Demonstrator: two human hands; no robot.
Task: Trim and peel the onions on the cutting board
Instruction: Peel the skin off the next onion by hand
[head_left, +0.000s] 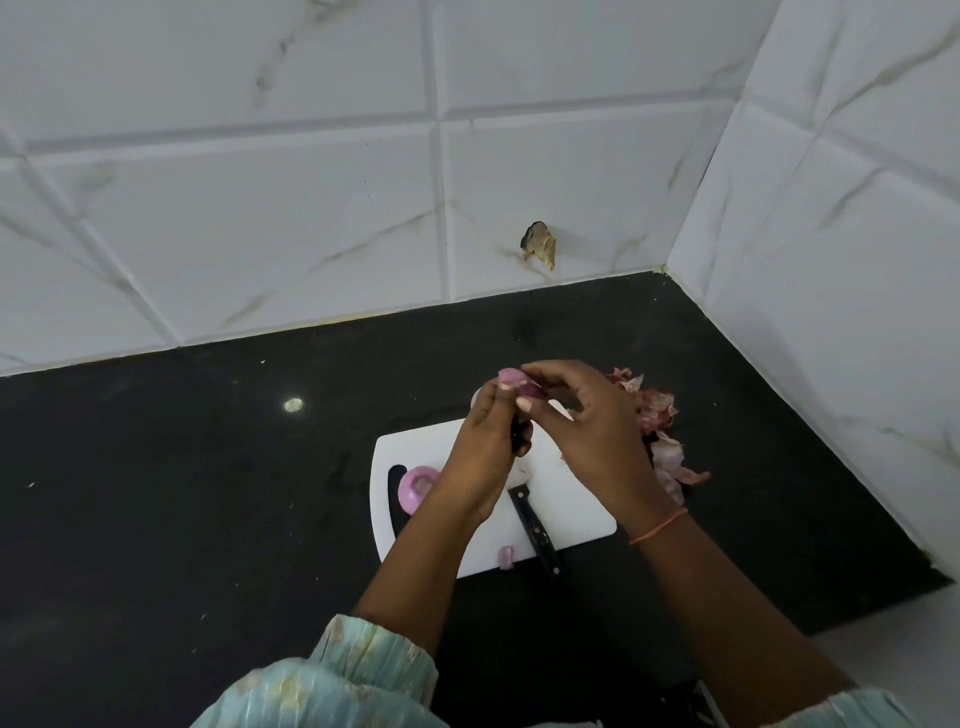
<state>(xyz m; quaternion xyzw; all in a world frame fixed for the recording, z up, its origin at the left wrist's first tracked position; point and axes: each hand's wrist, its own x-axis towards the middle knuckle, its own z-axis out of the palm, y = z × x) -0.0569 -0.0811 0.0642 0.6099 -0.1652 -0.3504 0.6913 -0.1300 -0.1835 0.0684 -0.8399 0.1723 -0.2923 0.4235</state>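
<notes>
A small pink onion (511, 378) is held up above the far edge of the white cutting board (441, 441). My left hand (491, 441) grips it from below with curled fingers. My right hand (587, 421) pinches its skin at the top with thumb and fingertips. A peeled pink onion (415, 487) lies on the left of the board, next to the handle slot. A black-handled knife (535, 530) rests on the board near its front edge, the blade partly hidden under my left hand. A small onion piece (505, 556) sits at the board's front edge.
A heap of pink onion skins (657, 431) lies on the black counter (208, 467) right of the board. White tiled walls close the back and right side, meeting in a corner. A brown scrap (540, 247) sticks to the back wall.
</notes>
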